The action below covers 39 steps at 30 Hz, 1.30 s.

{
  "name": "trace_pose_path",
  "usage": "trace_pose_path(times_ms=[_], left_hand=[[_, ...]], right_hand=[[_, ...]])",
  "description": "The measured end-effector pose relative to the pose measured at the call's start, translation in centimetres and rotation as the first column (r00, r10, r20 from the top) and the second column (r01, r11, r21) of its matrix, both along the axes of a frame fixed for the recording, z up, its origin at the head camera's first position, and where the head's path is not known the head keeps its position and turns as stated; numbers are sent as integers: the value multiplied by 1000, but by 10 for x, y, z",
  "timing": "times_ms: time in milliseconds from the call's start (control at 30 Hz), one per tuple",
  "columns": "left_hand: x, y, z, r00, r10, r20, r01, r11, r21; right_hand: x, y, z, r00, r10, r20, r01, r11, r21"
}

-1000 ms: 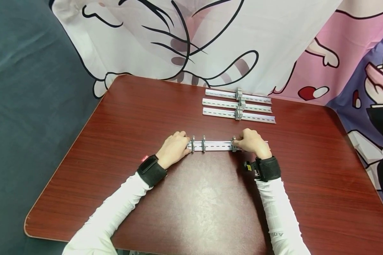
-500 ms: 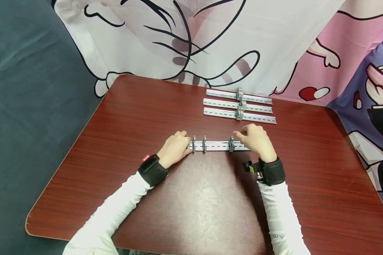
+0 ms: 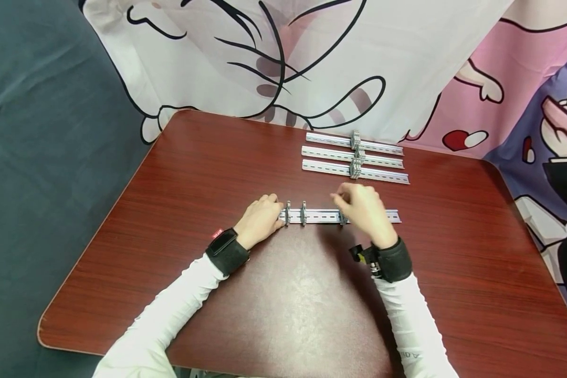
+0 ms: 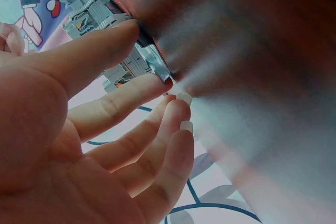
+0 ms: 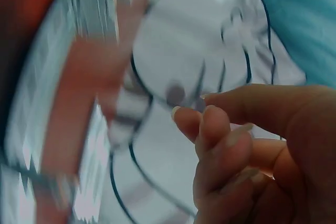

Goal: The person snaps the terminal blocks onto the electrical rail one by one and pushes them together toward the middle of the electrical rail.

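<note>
A slotted metal DIN rail (image 3: 323, 216) lies crosswise on the table. My left hand (image 3: 261, 218) grips its left end; in the left wrist view the thumb and index finger (image 4: 118, 95) pinch the rail end (image 4: 152, 62). Close by that hand, two thin grey terminal blocks (image 3: 304, 213) stand upright across the rail, a gap between them. Further right, another terminal block (image 3: 344, 219) is partly hidden behind my right hand (image 3: 365, 210). This hand hovers over the rail, fingers loosely curled. Nothing shows between its thumb and fingertips (image 5: 185, 121) in the right wrist view.
Behind the hands, three similar rails (image 3: 328, 167) lie side by side on the reddish-brown table (image 3: 208, 168), each with a cluster of grey terminal blocks (image 3: 355, 168) near its middle. A printed cloth (image 3: 312, 31) hangs along the table's back edge.
The right-hand block has slid slightly left along the rail. My right hand has let go of it, lifted, drawn right, then come back left above it. My left hand keeps its grip.
</note>
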<state>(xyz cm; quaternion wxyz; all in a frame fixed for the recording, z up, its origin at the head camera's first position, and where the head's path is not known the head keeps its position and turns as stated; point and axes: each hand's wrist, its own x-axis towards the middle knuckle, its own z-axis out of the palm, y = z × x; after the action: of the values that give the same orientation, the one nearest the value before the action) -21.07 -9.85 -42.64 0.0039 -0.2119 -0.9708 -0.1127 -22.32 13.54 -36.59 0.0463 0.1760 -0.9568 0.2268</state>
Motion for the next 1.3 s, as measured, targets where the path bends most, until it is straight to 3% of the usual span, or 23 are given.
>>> trace_pose_path(times_ms=[100, 500, 833, 1300], left_hand=[[0, 1, 0, 1000, -5, -11, 5, 1000, -7], [1, 2, 0, 999, -30, -31, 29, 999, -16], [-1, 1, 2, 999, -15, -33, 12, 996, -84], [-2, -3, 4, 1000, -2, 16, 3, 999, -37]], right_hand=[[5, -20, -11, 999, 32, 34, -33, 999, 39], [15, -56, -54, 997, -70, 34, 62, 978, 197], [13, -64, -56, 984, -178, 10, 172, 963, 209], [12, -52, -48, 961, -271, 53, 248, 931, 268]])
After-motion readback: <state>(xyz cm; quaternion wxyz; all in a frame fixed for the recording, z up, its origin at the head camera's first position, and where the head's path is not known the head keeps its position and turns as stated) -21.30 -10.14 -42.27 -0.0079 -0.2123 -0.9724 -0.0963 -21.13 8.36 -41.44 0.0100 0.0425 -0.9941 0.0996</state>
